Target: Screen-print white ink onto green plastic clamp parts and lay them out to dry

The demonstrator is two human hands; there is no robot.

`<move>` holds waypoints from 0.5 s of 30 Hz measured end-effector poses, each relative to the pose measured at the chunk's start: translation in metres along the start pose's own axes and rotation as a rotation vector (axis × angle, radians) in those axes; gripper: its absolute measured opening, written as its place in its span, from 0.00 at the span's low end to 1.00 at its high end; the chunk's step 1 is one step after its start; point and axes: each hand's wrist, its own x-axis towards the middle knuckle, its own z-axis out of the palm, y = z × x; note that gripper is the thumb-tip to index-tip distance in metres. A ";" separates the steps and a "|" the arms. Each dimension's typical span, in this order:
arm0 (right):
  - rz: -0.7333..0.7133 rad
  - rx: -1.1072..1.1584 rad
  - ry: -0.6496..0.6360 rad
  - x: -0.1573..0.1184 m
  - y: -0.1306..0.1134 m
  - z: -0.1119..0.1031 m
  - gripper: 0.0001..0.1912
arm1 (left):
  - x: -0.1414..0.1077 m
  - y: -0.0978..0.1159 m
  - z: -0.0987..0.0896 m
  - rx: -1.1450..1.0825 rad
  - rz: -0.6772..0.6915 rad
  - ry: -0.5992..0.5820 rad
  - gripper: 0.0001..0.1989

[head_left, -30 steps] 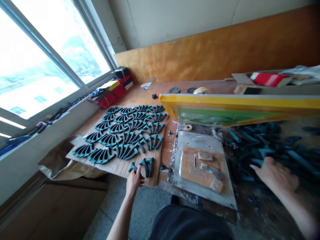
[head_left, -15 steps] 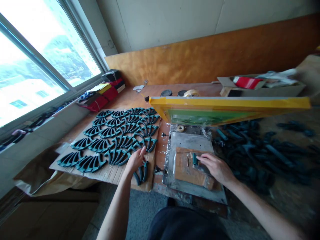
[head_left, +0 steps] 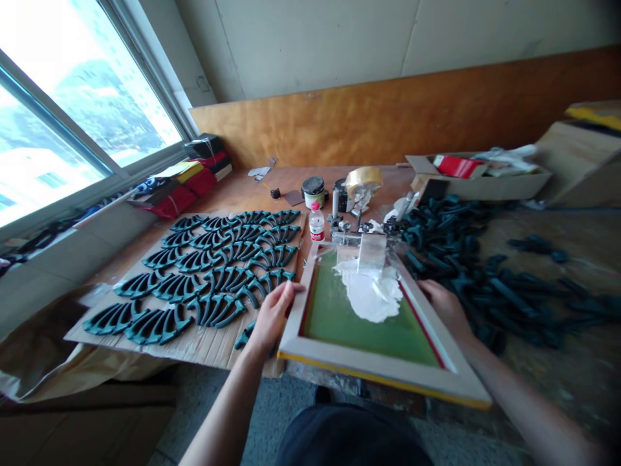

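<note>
A screen printing frame lies lowered in front of me, its green mesh facing up. White ink is spread over the upper part of the mesh, and a pale flat scraper rests in it at the far end. My left hand has its fingers closed at the frame's left edge. On the opposite side, my right hand grips the right edge, its fingertips partly hidden. Beneath the frame, the metal plate and wooden block are covered from view.
Dark green curved handles lie in rows on cardboard at left. A heap of similar parts lies at right. Behind the frame stand a bottle, an ink jar and a tape roll. An open box sits farther back.
The raised frame has come down over the plate. My right hand has left the small green part on the block, and both hands have moved to the frame's sides.
</note>
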 end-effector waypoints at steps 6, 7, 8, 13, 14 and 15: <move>-0.076 0.193 -0.149 0.060 -0.029 0.008 0.23 | -0.006 -0.105 0.006 0.185 -0.144 0.018 0.32; -0.116 0.171 -0.228 0.063 -0.040 0.012 0.19 | -0.004 -0.112 0.007 0.236 -0.136 0.033 0.31; -0.146 0.151 -0.308 0.062 -0.049 0.015 0.14 | -0.002 -0.116 0.008 0.277 -0.135 0.038 0.30; -0.322 0.161 -0.443 0.022 -0.069 0.009 0.07 | 0.000 -0.115 0.006 0.373 -0.145 0.025 0.27; -0.395 0.195 -0.447 0.014 -0.068 0.003 0.09 | -0.001 -0.115 0.005 0.381 -0.145 0.024 0.27; -0.469 0.233 -0.461 0.007 -0.066 -0.003 0.10 | -0.001 -0.114 0.005 0.383 -0.144 0.021 0.27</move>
